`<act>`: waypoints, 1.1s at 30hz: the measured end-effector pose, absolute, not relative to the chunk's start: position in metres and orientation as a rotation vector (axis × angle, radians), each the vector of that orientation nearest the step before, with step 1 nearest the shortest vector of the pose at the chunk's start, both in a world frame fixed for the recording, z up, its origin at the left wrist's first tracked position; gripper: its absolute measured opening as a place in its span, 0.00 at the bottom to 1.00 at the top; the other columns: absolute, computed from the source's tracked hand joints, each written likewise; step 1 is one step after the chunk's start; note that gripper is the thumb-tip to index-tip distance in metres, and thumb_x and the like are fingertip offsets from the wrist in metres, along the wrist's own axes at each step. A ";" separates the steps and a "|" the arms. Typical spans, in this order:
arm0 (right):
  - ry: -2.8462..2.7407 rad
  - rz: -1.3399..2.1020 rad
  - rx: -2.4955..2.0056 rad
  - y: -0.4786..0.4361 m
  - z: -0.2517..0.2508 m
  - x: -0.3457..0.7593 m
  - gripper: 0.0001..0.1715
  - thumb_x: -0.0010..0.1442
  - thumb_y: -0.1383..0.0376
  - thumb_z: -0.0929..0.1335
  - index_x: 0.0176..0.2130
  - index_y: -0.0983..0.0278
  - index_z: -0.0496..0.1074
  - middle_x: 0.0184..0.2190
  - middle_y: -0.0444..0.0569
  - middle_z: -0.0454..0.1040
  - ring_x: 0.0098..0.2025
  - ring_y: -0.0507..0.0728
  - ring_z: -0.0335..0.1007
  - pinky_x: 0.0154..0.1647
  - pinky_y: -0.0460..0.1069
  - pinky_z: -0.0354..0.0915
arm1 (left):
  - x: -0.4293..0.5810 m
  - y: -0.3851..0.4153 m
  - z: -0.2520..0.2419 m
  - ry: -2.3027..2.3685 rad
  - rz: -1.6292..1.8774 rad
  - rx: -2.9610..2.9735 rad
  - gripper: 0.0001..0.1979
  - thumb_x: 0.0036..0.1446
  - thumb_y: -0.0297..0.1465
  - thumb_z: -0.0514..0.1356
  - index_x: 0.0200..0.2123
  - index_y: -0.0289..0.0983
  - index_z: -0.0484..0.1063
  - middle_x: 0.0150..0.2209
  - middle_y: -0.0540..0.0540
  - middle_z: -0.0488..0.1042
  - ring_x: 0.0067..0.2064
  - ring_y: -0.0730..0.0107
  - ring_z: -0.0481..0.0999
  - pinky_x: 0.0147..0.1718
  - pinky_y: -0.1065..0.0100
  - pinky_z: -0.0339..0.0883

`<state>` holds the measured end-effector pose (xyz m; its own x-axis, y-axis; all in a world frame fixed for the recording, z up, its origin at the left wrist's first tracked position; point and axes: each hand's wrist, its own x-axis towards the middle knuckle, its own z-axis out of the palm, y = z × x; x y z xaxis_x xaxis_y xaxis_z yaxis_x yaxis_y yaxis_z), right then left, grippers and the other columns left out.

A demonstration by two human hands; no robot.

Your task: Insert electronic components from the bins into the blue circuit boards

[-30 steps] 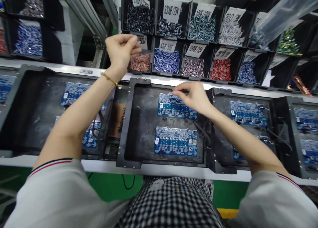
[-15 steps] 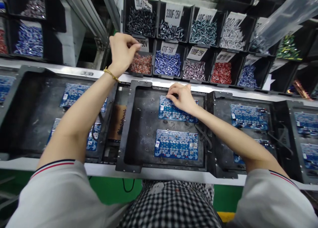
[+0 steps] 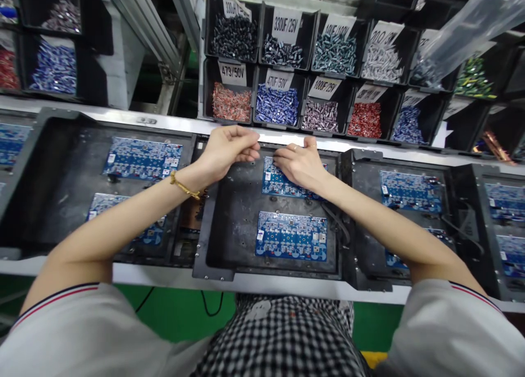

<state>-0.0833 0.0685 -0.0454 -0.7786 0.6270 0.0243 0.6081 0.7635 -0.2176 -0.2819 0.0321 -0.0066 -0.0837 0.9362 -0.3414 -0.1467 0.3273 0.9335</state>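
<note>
My left hand (image 3: pixel 227 150) hovers over the far left corner of the middle black tray (image 3: pixel 229 224), fingers curled and pinched together on something too small to make out. My right hand (image 3: pixel 299 163) rests on the far blue circuit board (image 3: pixel 274 183) in that tray, fingers bent and pressed onto its top edge. The two hands almost meet fingertip to fingertip. A second blue circuit board (image 3: pixel 291 236) lies uncovered in the near half of the same tray.
Black bins of small parts line the back: orange-red ones labelled 473/50V (image 3: pixel 232 103), blue ones (image 3: pixel 277 104), silver, red and dark ones. More black trays with blue boards sit to the left (image 3: pixel 141 157) and right (image 3: pixel 410 191). A clear plastic bag (image 3: pixel 467 21) hangs top right.
My left hand came down from the orange-red parts bin to the tray's far left corner beside the right hand. My right hand stayed on the far board, shifting slightly left.
</note>
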 end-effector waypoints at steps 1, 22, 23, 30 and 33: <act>-2.858 0.283 -1.012 0.065 -0.040 -0.082 0.18 0.66 0.66 0.58 0.39 0.65 0.75 0.45 0.51 0.76 0.45 0.60 0.68 0.49 0.61 0.47 | -0.280 0.028 -0.009 1.311 1.071 0.867 0.09 0.49 0.30 0.67 0.29 0.30 0.73 0.25 0.45 0.76 0.24 0.75 0.75 0.26 0.76 0.71; -2.631 1.076 -0.998 -0.023 -0.034 -0.067 0.07 0.61 0.67 0.65 0.31 0.65 0.71 0.43 0.49 0.71 0.48 0.57 0.66 0.43 0.52 0.46 | -0.249 0.163 -0.045 1.451 0.936 1.922 0.13 0.43 0.20 0.67 0.25 0.45 0.71 0.32 0.47 0.74 0.50 0.62 0.60 0.42 0.67 0.59; -2.630 1.059 -1.000 -0.025 -0.037 -0.069 0.07 0.61 0.67 0.65 0.31 0.65 0.71 0.43 0.49 0.70 0.48 0.57 0.66 0.43 0.52 0.45 | -0.245 0.168 -0.048 1.456 0.912 1.857 0.15 0.40 0.17 0.67 0.24 0.42 0.69 0.31 0.48 0.73 0.48 0.65 0.60 0.43 0.70 0.56; -2.615 0.945 -0.982 -0.028 -0.046 -0.070 0.06 0.61 0.68 0.65 0.31 0.65 0.71 0.40 0.47 0.69 0.45 0.55 0.65 0.41 0.51 0.44 | -0.248 0.183 -0.046 1.368 1.029 1.460 0.18 0.43 0.09 0.61 0.15 0.36 0.65 0.19 0.56 0.56 0.30 0.74 0.50 0.37 0.80 0.47; -2.653 0.841 -0.960 -0.029 -0.049 -0.071 0.07 0.61 0.67 0.65 0.32 0.66 0.71 0.40 0.48 0.70 0.43 0.54 0.66 0.41 0.51 0.44 | -0.244 0.186 -0.036 1.261 1.192 1.131 0.17 0.52 0.12 0.58 0.17 0.36 0.67 0.20 0.54 0.60 0.31 0.75 0.52 0.33 0.79 0.47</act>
<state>-0.0709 -0.0292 -0.0487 -0.7701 0.6379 -0.0081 0.5260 0.6277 -0.5738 -0.2445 0.1864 -0.0357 -0.0389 0.9969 -0.0688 -0.0124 0.0684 0.9976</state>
